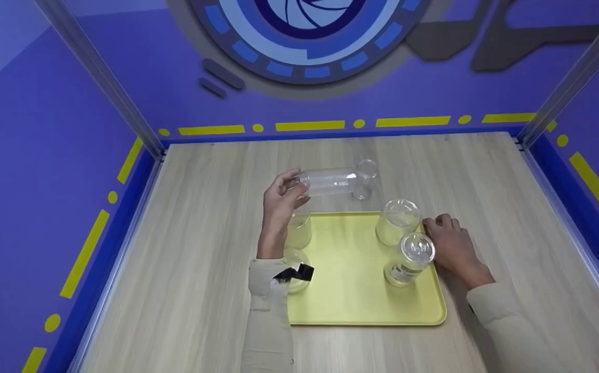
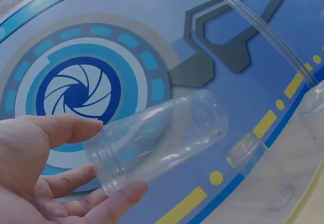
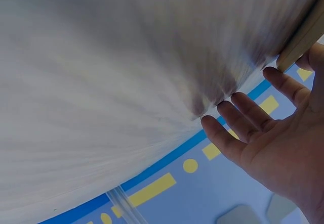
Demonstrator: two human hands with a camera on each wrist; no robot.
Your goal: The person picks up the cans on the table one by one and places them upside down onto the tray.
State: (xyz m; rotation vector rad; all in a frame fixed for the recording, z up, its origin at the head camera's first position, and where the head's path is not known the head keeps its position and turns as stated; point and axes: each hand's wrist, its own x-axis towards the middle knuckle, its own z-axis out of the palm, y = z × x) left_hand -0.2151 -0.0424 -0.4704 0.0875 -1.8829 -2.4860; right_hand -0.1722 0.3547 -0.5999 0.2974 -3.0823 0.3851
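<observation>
My left hand (image 1: pixel 281 202) grips a clear plastic jar (image 1: pixel 330 181) by its threaded neck, thumb above and fingers below. The jar lies sideways in the air beyond the far edge of a yellow tray (image 1: pixel 351 305), its base pointing right. In the left wrist view the jar (image 2: pixel 162 138) looks see-through and bare. At the tray's right edge, my right hand (image 1: pixel 449 243) rests with fingertips on the table. The right wrist view shows its fingers (image 3: pixel 253 110) extended and spread, with the thumb by the tray's rim (image 3: pixel 304 37).
Behind the tray stands a smaller clear container (image 1: pixel 365 178). On the tray's right side are a clear jar (image 1: pixel 397 223) and a labelled jar (image 1: pixel 403 272). Two more clear jars (image 1: pixel 302 230) at its left are partly hidden by my left arm. Blue panels (image 1: pixel 278 106) enclose the table.
</observation>
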